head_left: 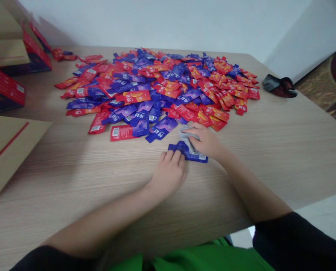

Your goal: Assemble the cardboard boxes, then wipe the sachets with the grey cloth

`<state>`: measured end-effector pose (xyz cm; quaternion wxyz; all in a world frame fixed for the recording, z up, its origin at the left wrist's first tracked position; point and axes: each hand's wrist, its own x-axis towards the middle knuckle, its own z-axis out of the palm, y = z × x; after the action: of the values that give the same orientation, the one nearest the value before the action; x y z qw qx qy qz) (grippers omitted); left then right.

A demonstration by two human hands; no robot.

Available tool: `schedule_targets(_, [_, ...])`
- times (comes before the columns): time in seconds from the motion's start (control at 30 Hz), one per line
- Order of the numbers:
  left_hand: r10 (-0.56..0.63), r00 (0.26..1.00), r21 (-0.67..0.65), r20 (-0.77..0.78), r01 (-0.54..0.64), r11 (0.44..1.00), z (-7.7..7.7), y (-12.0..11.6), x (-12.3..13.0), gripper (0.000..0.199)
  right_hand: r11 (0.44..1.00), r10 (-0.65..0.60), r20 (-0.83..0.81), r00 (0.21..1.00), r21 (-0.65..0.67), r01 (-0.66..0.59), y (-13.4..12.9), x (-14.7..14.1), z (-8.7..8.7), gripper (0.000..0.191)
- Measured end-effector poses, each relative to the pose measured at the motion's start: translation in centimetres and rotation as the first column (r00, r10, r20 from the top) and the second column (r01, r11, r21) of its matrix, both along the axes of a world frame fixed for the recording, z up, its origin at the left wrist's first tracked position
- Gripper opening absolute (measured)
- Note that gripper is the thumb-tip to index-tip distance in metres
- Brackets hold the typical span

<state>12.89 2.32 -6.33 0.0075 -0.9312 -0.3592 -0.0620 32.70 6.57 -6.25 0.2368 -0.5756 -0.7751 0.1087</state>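
Note:
A blue pouch (pixel 199 157) lies flat on the wooden table (pixel 123 165) in front of me. The curled fingers of my left hand (pixel 170 169) press on its left end. Bunched in my right hand (pixel 206 141) is a grey cloth (pixel 188 137), which touches the upper face of the same pouch. Just beyond my hands lies another blue pouch (pixel 162 128), at the near edge of a large heap of red and blue pouches (pixel 168 90). A red pouch (pixel 123 133) with a barcode sits at the heap's front left.
Red and blue boxes (pixel 6 90) stand at the left, with cardboard flaps (pixel 12 139) reaching over the table. A dark, shiny object (pixel 279 86) lies near the right edge. A white wall (pixel 170 26) rises behind the heap.

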Motion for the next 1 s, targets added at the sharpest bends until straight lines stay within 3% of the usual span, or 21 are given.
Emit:
schedule_targets(0.1, [0.042, 0.997, -0.004, 0.058, -0.042, 0.999, 0.0, 1.5, -0.9, 0.040, 0.997, -0.052, -0.128, 0.990, 0.052, 0.059, -1.4, 1.4, 0.1, 0.034])
schedule_targets(0.23, [0.066, 0.997, 0.005, 0.028, -0.066, 0.998, -1.6, 1.6, -1.1, 0.049, 0.983, -0.108, -0.156, 0.982, 0.128, 0.129, -2.6, 0.5, 0.1, 0.034])
schedule_targets(0.37, [0.096, 0.995, 0.003, -0.011, -0.096, 0.995, -2.2, 0.6, -0.8, 0.048, 0.989, -0.089, 0.074, 0.993, 0.123, 0.079, -2.8, -3.0, -0.5, 0.037])
schedule_targets(0.5, [0.110, 0.993, -0.023, -0.053, -0.111, 0.994, -1.6, 0.5, -0.6, 0.043, 0.999, -0.037, 0.341, 0.939, 0.051, 0.021, -3.2, -5.2, -1.2, 0.040])
schedule_targets(0.6, [0.119, 0.990, -0.027, -0.072, -0.121, 0.992, -1.5, 0.7, -0.4, 0.047, 0.988, -0.152, 0.390, 0.908, 0.066, 0.137, -4.0, -3.8, -1.8, 0.042])
schedule_targets(0.73, [0.120, 0.988, -0.027, -0.101, -0.123, 0.992, -1.7, 0.7, -0.3, 0.049, 0.935, -0.351, 0.388, 0.852, 0.098, 0.340, -5.6, 0.9, -2.9, 0.045])
schedule_targets(0.83, [0.109, 0.987, -0.027, -0.116, -0.113, 0.993, -1.8, 0.8, -0.3, 0.049, 0.912, -0.401, 0.400, 0.824, 0.091, 0.400, -6.4, 3.7, -3.1, 0.047])
schedule_targets(0.9, [0.104, 0.988, -0.017, -0.114, -0.107, 0.994, -1.7, 0.8, -0.2, 0.049, 0.915, -0.396, 0.367, 0.842, 0.083, 0.394, -6.3, 3.8, -2.5, 0.045])
schedule_targets(1.0, [0.102, 0.990, 0.016, -0.095, -0.101, 0.995, -1.6, 0.7, -0.1, 0.048, 0.939, -0.342, 0.261, 0.903, 0.109, 0.325, -5.5, 0.6, -1.2, 0.044])
